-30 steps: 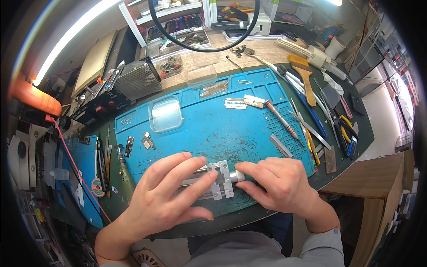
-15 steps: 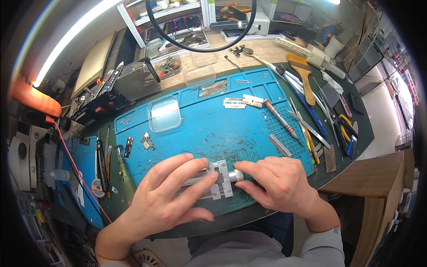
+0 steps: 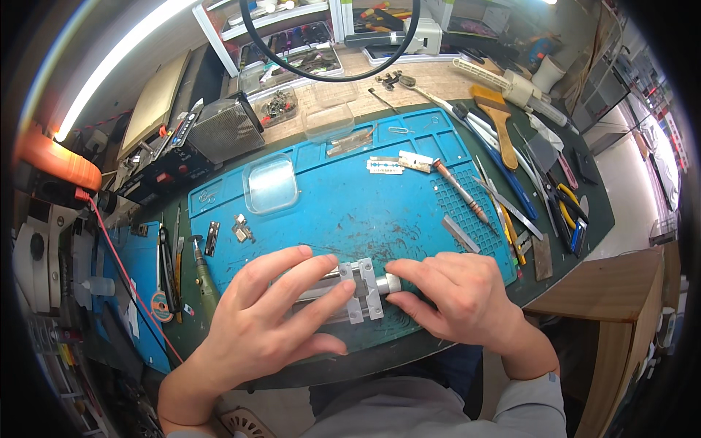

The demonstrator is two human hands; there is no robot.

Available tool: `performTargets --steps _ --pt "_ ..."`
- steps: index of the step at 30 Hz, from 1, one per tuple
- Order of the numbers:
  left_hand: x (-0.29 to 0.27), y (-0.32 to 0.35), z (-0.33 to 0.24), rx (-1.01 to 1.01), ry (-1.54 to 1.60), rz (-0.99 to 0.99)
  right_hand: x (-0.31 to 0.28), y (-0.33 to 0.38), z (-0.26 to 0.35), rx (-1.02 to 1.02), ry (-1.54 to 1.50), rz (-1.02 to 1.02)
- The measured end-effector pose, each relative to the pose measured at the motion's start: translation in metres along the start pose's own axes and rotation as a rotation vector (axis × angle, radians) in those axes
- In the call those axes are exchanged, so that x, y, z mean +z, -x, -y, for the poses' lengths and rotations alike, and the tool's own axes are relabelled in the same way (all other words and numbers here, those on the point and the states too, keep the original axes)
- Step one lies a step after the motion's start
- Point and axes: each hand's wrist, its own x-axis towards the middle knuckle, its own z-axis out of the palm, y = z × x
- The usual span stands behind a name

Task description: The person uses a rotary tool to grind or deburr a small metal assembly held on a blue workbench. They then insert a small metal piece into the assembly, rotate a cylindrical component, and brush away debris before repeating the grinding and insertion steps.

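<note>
I find my right hand (image 3: 467,299) pinching the silver knob (image 3: 391,284), my left hand (image 3: 272,321) spread over the clamping fixture (image 3: 374,296); weak bracing could let it twist.

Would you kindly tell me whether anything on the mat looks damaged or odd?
Yes: dark streaks mark the blue mat beyond the metal clamp, standing out against its plainer surface; scuffs or dirt, I cannot tell.

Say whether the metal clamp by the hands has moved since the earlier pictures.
No; the metal clamp shows no clear shift against the blue mat.
</note>
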Motion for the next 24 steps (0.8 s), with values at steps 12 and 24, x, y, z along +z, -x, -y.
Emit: performTargets --steps 12,24 --pt "0.0021 0.0006 0.0054 -0.002 -0.004 -0.013 0.0018 0.0005 -0.0004 -0.016 -0.005 -0.032" --pt "0.0007 -0.0003 0.0039 -0.005 -0.035 0.006 0.0021 0.0014 0.0005 -0.002 0.005 -0.026"
